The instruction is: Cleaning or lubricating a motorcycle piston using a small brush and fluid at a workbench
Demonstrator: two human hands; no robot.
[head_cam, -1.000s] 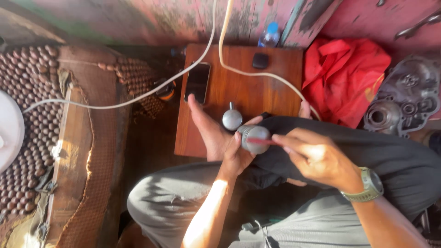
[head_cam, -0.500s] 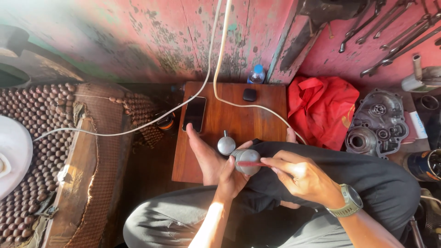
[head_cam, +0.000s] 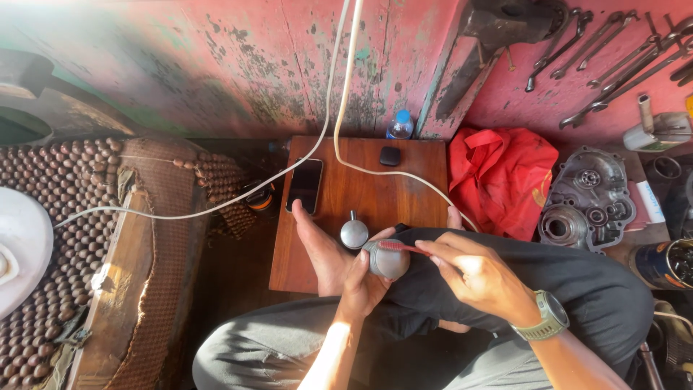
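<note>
My left hand (head_cam: pixel 359 283) grips a grey rounded metal part (head_cam: pixel 390 261) over my lap. My right hand (head_cam: pixel 478 278), with a watch on the wrist, holds a red toothbrush (head_cam: pixel 401 246) whose head lies on top of the part. My bare foot (head_cam: pixel 316 244) rests on the wooden board (head_cam: pixel 404 189) just left of the hands. A second small round metal piece with a stem (head_cam: pixel 354 232) stands on the board, close beside the held part.
On the board lie a dark phone (head_cam: pixel 305 185), a small black box (head_cam: pixel 390 156) and a white cable (head_cam: pixel 404 180); a water bottle (head_cam: pixel 399 126) stands behind. A red bag (head_cam: pixel 502 179) and an engine cover (head_cam: pixel 588 198) lie right, wrenches hang on the wall, a beaded mat (head_cam: pixel 65 195) lies left.
The view has tipped upward, showing more of the wall and the hanging wrenches. Both hands stay at the grey part, the brush shifting only slightly across it.
</note>
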